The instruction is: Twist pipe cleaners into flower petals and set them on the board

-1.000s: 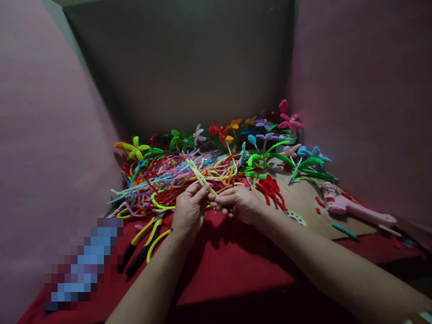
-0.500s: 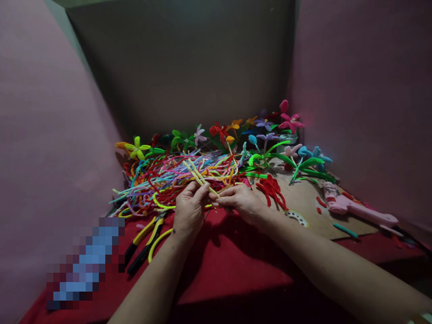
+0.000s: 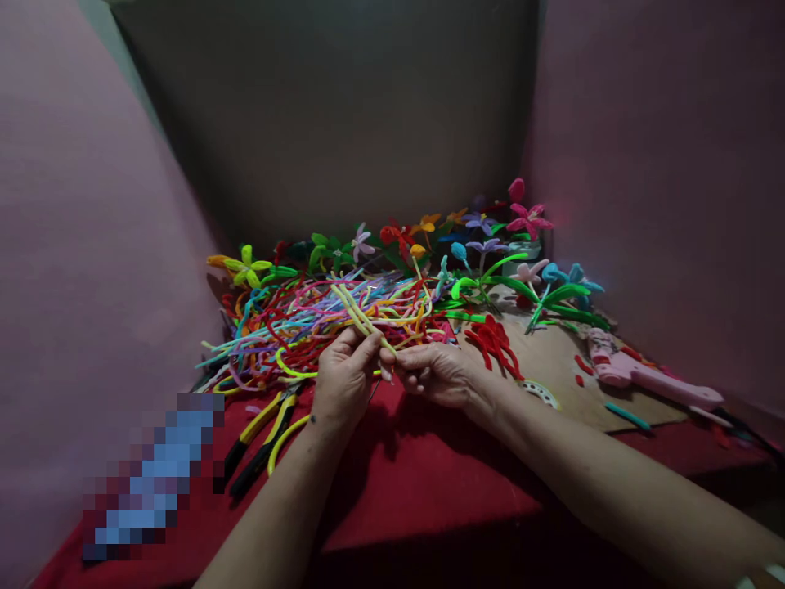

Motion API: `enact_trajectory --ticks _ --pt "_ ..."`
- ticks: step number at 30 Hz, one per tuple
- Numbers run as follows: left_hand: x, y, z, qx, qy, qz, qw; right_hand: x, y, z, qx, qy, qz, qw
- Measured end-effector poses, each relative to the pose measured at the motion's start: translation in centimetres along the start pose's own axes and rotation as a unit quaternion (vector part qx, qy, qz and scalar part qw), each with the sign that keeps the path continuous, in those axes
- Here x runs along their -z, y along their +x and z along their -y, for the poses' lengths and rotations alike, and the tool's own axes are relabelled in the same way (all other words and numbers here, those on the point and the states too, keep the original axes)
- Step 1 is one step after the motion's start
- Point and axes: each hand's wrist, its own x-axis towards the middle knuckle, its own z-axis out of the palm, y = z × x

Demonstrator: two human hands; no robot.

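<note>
Pale yellow pipe cleaners [image 3: 354, 309] stick up and away from my left hand [image 3: 344, 370], whose thumb and fingers pinch them near their lower part. My right hand [image 3: 437, 372] is closed at their near end, thumb and fingertips pressed together there. The two hands almost meet, just above the red cloth [image 3: 405, 491]. Behind them lies a tangled heap of many-coloured pipe cleaners [image 3: 300, 319]. Beside my left wrist rest pliers [image 3: 270, 438] with yellow and black handles.
Pipe-cleaner flowers [image 3: 484, 245] stand along the back. At the right a brown board [image 3: 564, 393] bears a red pipe-cleaner piece [image 3: 494, 343], a white ring with holes [image 3: 540, 394] and a pink glue gun [image 3: 650, 380]. A blurred-out blue shape [image 3: 156, 474] lies at left. Walls enclose the sides.
The fingers of my right hand have curled in, and the hand has turned slightly at the end of the pipe cleaners. My left hand keeps its pinch almost unmoved.
</note>
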Motion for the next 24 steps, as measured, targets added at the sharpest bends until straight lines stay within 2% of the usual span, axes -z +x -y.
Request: enact_trajectory --ticks 9,12,15,19,24 --pt "-0.1 -0.2 0.2 -0.019 0.013 -0.004 1.0 -0.5 -0.4 0.0 0.058 -0.121 -0.057 0.989" --pt "-0.2 -0.2 0.0 -0.028 0.028 -0.018 0.999 -0.6 -0.5 0.5 0.106 -0.227 -0.037 0.968" --pt "-0.2 -0.1 -0.2 -0.003 0.031 -0.024 0.999 -0.9 -0.7 0.7 0.141 -0.32 -0.048 0.936" --pt "0.1 0.1 0.0 0.04 0.017 -0.009 0.999 -1.2 -0.7 0.2 0.136 -0.356 -0.066 0.922" --pt "0.3 0.6 -0.1 0.047 -0.029 -0.035 0.998 -1.2 -0.6 -0.5 0.082 -0.321 -0.06 0.942"
